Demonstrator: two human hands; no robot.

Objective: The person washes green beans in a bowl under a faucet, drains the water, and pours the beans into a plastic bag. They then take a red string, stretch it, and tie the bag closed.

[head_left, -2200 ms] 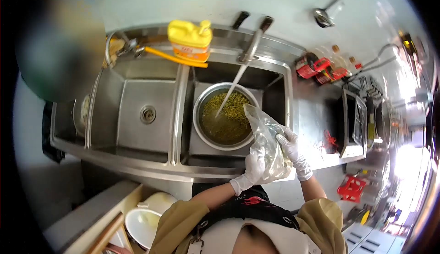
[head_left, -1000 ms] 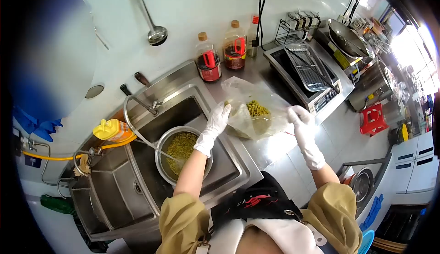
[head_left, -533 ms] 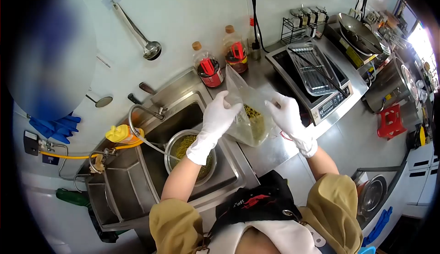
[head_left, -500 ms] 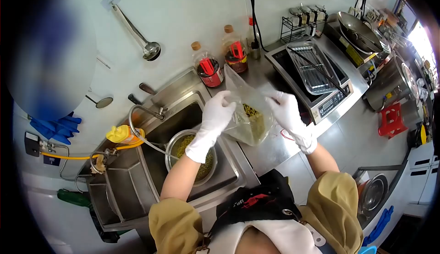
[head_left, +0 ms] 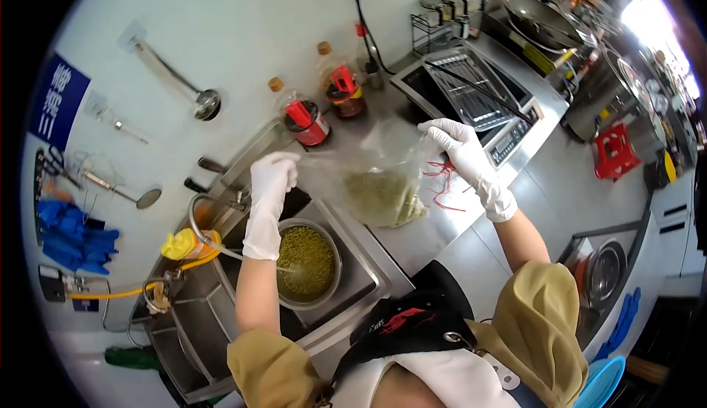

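Note:
A clear plastic bag with small greenish beans gathered at its bottom is stretched between my gloved hands. My left hand pinches the bag's left end above the sink. The bag's upper right edge is gripped by my right hand, over the steel counter. Below my left hand, a round metal bowl sits in the sink, and a thin stream of water from the faucet hose runs into it. Green beans lie in that bowl. Red string lies beside the bag, near my right hand.
Two sauce bottles with red handles stand behind the bag. An induction cooker with a wire-rack tray is at the back right. A ladle hangs on the wall. A yellow bottle stands by the sink.
My left hand has moved left, pulling the bag wide and flatter between both hands. The bean bowl and the red string show more fully, and the view has shifted.

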